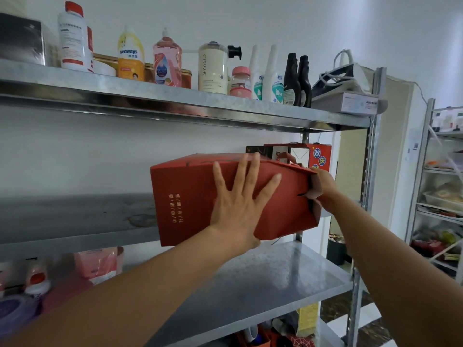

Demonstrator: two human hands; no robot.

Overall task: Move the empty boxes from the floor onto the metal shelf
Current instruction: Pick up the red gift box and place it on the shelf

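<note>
The right hand (325, 182) is mostly hidden. Only its back and wrist show past the folded flap at the right end of the red box (185, 204), and the fingers are out of sight, so I cannot tell whether it grips or only props. The left hand (238, 204) is plain to see: palm flat on the near face of the box, fingers straight and fanned wide, fingertips up at the top edge, thumb down by the lower right corner. The box sits tilted at the middle tier of the metal shelf (75, 219), its left part over the tier and its near bottom edge hanging out past the front lip. Whether its far underside rests on the metal is hidden. Behind its far right corner stands a second box (322, 156), red with printed characters, partly covered and close to the right upright post (370, 171). To the left of the red box the middle tier runs bare to the frame edge — plenty of room there. Overhead, the top tier carries a row of bottles (213, 68) and an iron (343, 76). The lower tier (275, 284) gleams below the forearms, with blurred pink packs (97, 264) at far left.
</note>
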